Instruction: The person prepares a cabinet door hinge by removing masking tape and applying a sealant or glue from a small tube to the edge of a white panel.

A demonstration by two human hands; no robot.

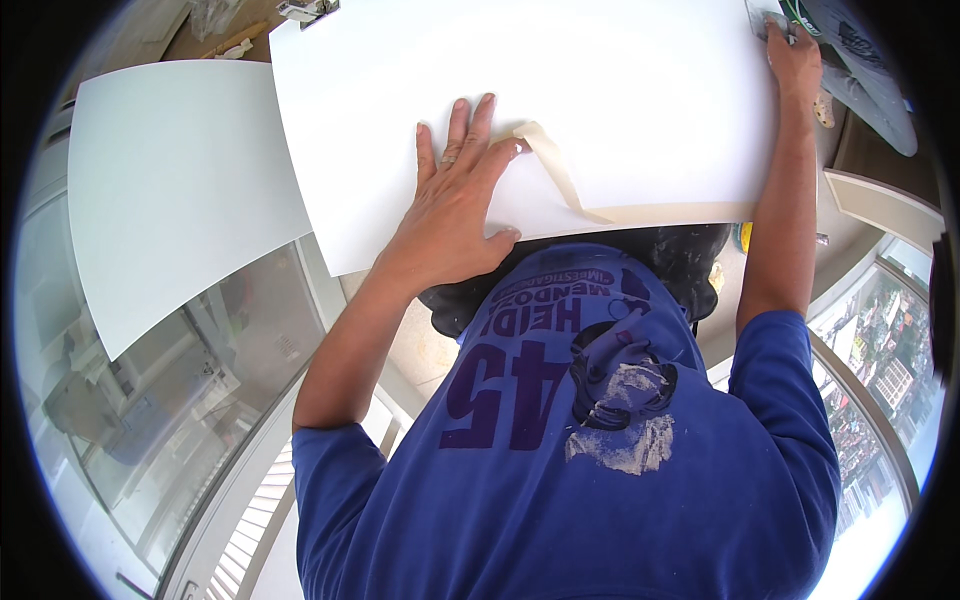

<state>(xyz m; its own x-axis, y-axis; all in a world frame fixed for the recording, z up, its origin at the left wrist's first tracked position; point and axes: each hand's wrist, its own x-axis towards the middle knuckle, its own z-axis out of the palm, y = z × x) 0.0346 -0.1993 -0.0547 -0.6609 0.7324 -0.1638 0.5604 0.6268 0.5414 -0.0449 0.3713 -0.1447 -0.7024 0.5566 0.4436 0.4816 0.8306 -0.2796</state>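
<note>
A large white panel [640, 110] lies in front of me, its near edge close to my body. My left hand [455, 190] rests flat on it with fingers spread. Its index fingertip is beside a loose, curling strip of masking tape [550, 165]. That strip stays stuck along the panel's near edge toward the right. At the far right corner my right hand [795, 62] is closed, its fingers bent round a pale grey piece [766, 20] by the panel's edge. The kind of this piece is too unclear to tell.
A second pale panel [185, 190] lies to the left over a glass surface [170, 390]. A metal clip-like fitting [308, 10] sits at the panel's far left corner. Dark grey items [865, 70] are beyond my right hand. A window [870, 370] stands at the right.
</note>
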